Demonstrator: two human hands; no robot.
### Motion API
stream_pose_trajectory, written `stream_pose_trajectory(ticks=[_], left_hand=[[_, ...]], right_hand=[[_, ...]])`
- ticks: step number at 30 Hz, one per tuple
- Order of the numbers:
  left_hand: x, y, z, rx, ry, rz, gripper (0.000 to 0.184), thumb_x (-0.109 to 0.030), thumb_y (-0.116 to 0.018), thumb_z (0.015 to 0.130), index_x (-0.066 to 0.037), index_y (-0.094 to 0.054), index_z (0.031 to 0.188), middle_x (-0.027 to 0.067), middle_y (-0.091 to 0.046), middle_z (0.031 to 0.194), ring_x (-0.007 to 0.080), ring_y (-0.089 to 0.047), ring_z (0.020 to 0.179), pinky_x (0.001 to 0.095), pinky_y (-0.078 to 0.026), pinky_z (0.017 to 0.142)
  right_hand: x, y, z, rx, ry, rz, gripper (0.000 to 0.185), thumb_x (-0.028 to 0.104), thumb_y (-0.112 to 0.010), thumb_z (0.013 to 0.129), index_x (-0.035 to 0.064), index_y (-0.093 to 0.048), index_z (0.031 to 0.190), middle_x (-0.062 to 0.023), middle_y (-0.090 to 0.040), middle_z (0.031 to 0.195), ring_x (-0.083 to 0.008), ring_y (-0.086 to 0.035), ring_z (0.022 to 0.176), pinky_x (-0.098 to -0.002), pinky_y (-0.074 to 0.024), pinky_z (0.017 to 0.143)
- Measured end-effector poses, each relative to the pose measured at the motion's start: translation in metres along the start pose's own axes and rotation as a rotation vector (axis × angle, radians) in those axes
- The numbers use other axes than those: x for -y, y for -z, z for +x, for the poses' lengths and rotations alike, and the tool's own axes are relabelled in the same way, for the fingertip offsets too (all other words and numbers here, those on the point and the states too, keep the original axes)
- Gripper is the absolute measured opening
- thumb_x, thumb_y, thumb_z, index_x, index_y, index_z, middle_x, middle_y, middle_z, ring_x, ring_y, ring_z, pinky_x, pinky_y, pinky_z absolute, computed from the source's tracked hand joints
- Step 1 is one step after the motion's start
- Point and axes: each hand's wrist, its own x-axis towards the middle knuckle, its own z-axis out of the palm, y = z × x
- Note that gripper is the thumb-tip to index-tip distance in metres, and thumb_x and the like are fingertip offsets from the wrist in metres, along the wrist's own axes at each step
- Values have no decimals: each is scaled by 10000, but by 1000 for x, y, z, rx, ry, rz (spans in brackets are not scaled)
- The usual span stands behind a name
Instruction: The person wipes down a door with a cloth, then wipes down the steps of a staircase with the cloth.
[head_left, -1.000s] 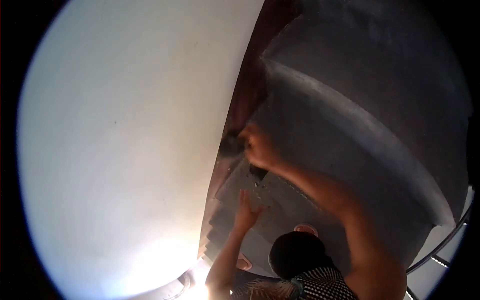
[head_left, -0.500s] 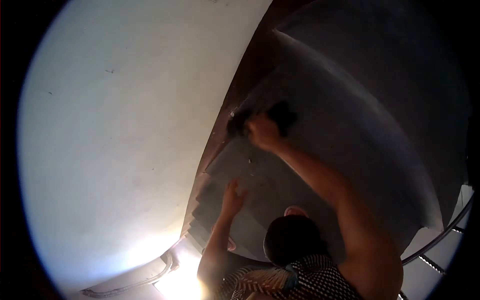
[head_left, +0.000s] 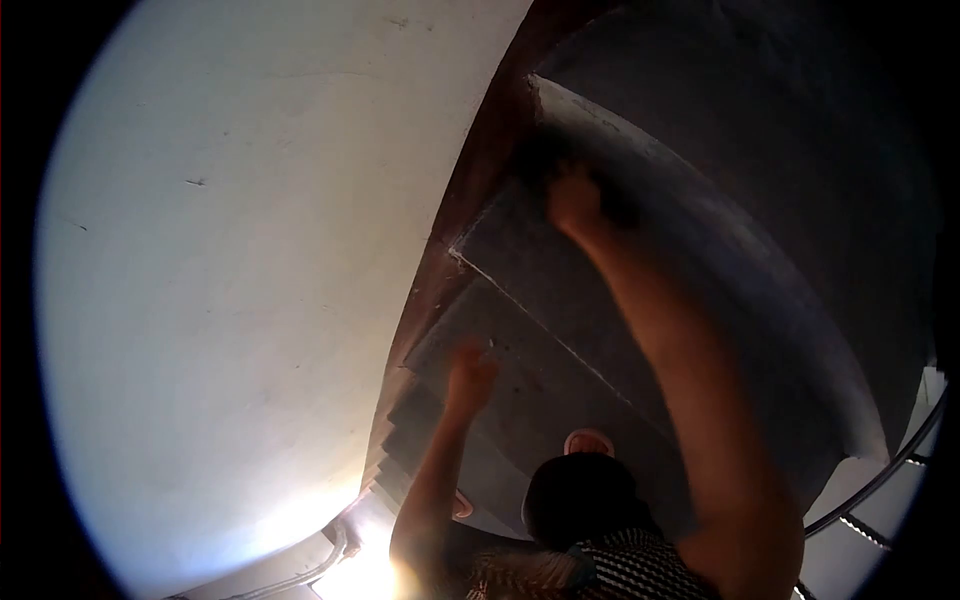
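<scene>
Head view, right hand (head_left: 576, 203) grasping a dark blurred object (head_left: 537, 155), near the step's (head_left: 535, 260) back corner by the wall (head_left: 250, 240), left hand (head_left: 470, 378) well apart from it, cannot tell whether clenched

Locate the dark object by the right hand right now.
Head view, upper part, right of centre: the dark object is a blur in the right hand, next to the dark red wall edging and just below the step's pale front.

The place is a winding staircase (head_left: 540, 260), shown by dark grey, wedge-shaped steps (head_left: 770, 160) fanning out beside a pale wall (head_left: 250, 260), reddish-brown skirting (head_left: 480, 178), and a curved handrail (head_left: 886, 487) with twisted balusters (head_left: 864, 531)
</scene>
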Motion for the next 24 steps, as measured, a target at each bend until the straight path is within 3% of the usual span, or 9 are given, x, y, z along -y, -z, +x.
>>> stream_pose_trajectory(ticks=[2,4,6,12,14,16,19,21,24], left_hand=[[-14,-3,0,13,52,-105,445,-161,-634,763,-34,-465,1155,150,-506,1117,250,-558,972,312,-470,774],[-33,2,-2,26,99,-216,437,-161,-634,762,-36,-472,1148,150,-510,1120,249,-561,968,317,-475,760],[-43,6,5,60,140,-230,440,-166,-634,761,-34,-474,1149,152,-532,1113,263,-565,976,338,-475,761],[-19,17,5,88,195,-12,445,-147,-613,777,-27,-460,1177,164,-564,1073,257,-558,1005,333,-468,783],[-11,19,-4,68,247,-91,441,-146,-606,779,-22,-460,1177,168,-563,1071,259,-557,1005,334,-466,784],[-5,23,-18,51,318,-167,437,-144,-599,782,-17,-461,1176,172,-563,1069,260,-557,1005,335,-464,785],[-5,27,-24,67,301,-162,424,-131,-587,784,-7,-462,1171,178,-556,1084,257,-558,999,329,-459,798],[-9,28,-23,-7,297,-249,381,-134,-564,795,-7,-488,1145,169,-566,1069,256,-565,976,328,-454,805],[-4,27,-25,11,273,-105,338,-160,-537,811,-1,-514,1108,163,-591,999,248,-569,962,338,-447,806]], right_hand=[[28,11,3,286,-101,157,326,151,-609,661,71,-581,976,-150,-514,1074,-327,-513,940,-416,-458,771],[55,28,-15,658,50,280,334,155,-621,652,76,-581,973,-139,-491,1112,-319,-492,989,-425,-452,779],[75,26,-66,423,254,454,363,152,-639,644,56,-579,988,-152,-512,1078,-303,-501,998,-426,-439,811],[63,53,-70,353,69,896,375,92,-598,660,8,-558,1023,-186,-545,1024,-350,-518,959,-394,-419,833],[33,68,-32,287,33,802,379,143,-596,732,42,-537,1092,-175,-528,1072,-329,-534,948,-419,-440,811],[3,56,4,253,-68,393,378,178,-595,727,35,-541,1072,-165,-532,1052,-332,-540,913,-417,-454,780],[-23,0,13,220,-66,280,360,197,-581,725,39,-551,1047,-166,-531,1044,-337,-536,909,-419,-455,782],[-1,-27,-9,-57,-13,26,340,169,-563,722,49,-563,1040,-176,-517,1067,-342,-529,912,-427,-455,781],[70,13,-59,359,75,273,334,129,-544,723,95,-575,1054,-167,-502,1090,-329,-499,974,-413,-444,804]])
